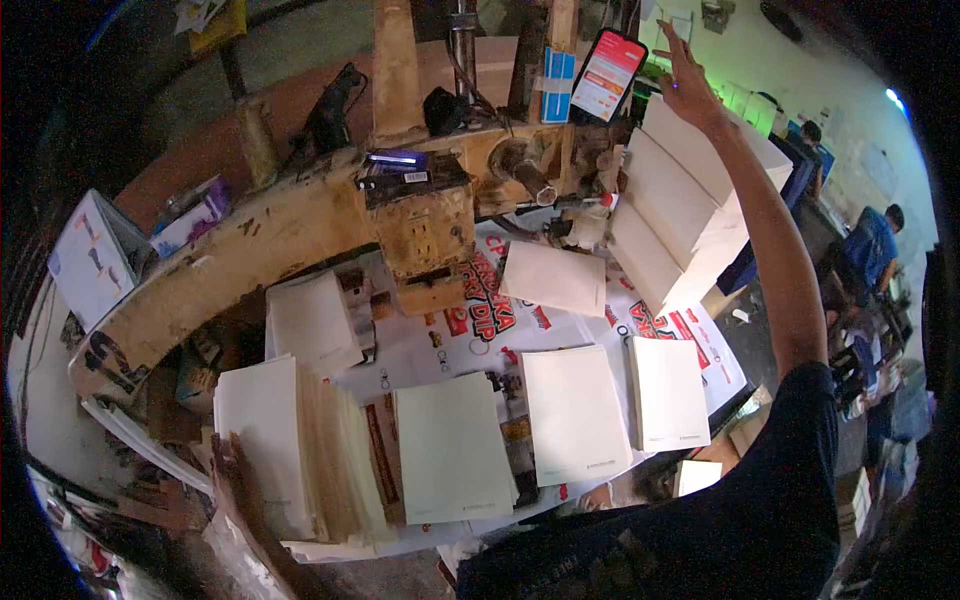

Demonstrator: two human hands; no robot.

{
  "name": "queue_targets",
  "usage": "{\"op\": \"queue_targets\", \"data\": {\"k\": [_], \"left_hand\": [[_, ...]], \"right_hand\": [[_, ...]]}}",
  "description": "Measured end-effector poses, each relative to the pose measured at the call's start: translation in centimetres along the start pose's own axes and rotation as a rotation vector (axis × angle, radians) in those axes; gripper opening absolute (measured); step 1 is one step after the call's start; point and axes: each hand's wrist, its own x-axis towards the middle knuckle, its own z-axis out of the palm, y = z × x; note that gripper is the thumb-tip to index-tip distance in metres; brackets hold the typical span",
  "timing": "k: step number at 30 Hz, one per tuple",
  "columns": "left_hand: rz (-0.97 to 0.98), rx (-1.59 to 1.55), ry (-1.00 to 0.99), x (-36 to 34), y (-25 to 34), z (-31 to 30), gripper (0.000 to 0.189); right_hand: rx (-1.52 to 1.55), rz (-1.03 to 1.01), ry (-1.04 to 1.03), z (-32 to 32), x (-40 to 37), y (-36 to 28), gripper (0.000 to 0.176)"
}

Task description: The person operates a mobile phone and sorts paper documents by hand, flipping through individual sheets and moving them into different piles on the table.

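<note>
My right hand is raised at the upper right with its fingers spread, beside a lit phone and above a tall stack of white paper blocks. No object shows in it. Low on the left, my left hand lies along the outer side of a thick pile of printed sheets. That hand is dark and its fingers are not clear. Right of this pile lie a sheet stack, another stack and a smaller stack, each with small print at the lower edge.
A worn machine frame curves behind the table, carrying a block with sockets. A loose stack rests on the printed table cover. A folded display card stands at left. Other people are at far right.
</note>
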Motion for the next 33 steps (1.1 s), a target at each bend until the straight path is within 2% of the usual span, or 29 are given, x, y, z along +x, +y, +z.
{"op": "queue_targets", "data": {"k": [2,3,5,7,9,10,11,13,15,17,21,24,26,27,28,30,33], "left_hand": [[-0.087,-0.006,-0.009,0.4,-0.6,-0.3,0.060],[0.008,0.248,-0.069,1.2,-2.4,-0.5,0.059],[0.088,0.513,-0.133,0.9,-3.0,-1.1,0.059],[-0.065,0.180,-0.075,0.9,-2.5,-0.5,0.059],[-0.148,0.016,-0.039,0.3,1.8,0.2,0.059],[-0.127,0.240,-0.035,-0.8,7.2,0.0,0.059],[-0.103,0.462,-0.032,-1.4,10.2,-0.2,0.059],[-0.125,0.476,-0.025,-1.5,10.5,-0.2,0.059],[-0.145,0.490,-0.020,-1.4,10.1,0.0,0.059],[-0.057,0.604,-0.011,-1.2,9.0,0.0,0.057],[-0.068,0.583,-0.044,-0.6,6.9,-0.1,0.058],[-0.145,0.202,-0.016,-0.4,7.7,0.2,0.058],[-0.249,0.457,-0.041,-1.0,9.7,0.0,0.058],[-0.246,0.456,-0.041,-0.7,8.1,-0.1,0.058],[-0.084,0.502,-0.059,-0.3,4.9,-0.5,0.059],[0.082,0.547,-0.075,0.2,2.0,-0.1,0.059],[-0.098,0.205,0.024,0.4,1.7,0.4,0.058]], "right_hand": [[-0.022,0.007,-0.039,0.4,-0.7,-0.4,0.086],[-0.039,-0.050,-0.067,0.5,-1.1,-0.5,0.087],[-0.041,-0.112,-0.103,1.1,-2.0,-1.1,0.089],[-0.109,-0.124,-0.101,1.6,-2.4,-1.8,0.089],[-0.018,-0.119,-0.171,1.8,-2.4,-2.2,0.089],[0.016,-0.152,-0.159,2.3,-2.4,-1.8,0.088],[0.048,-0.182,-0.145,2.7,-2.3,-1.5,0.088],[-0.045,-0.221,-0.075,3.6,-2.6,-1.4,0.088],[-0.141,-0.258,-0.005,3.8,-2.6,-1.3,0.088],[-0.106,-0.162,-0.152,3.5,-2.6,-2.3,0.090],[0.021,-0.209,-0.173,3.9,-2.7,-1.7,0.092],[-0.052,-0.148,-0.138,4.5,-2.9,-1.2,0.092],[-0.002,-0.142,-0.201,4.5,-2.8,-1.5,0.094],[-0.004,-0.141,-0.199,4.4,-2.8,-2.0,0.094],[0.039,-0.101,-0.223,4.0,-2.9,-3.2,0.094],[0.084,-0.060,-0.246,4.1,-3.0,-3.5,0.095],[0.016,-0.134,-0.181,5.0,-2.9,-3.0,0.095]]}}
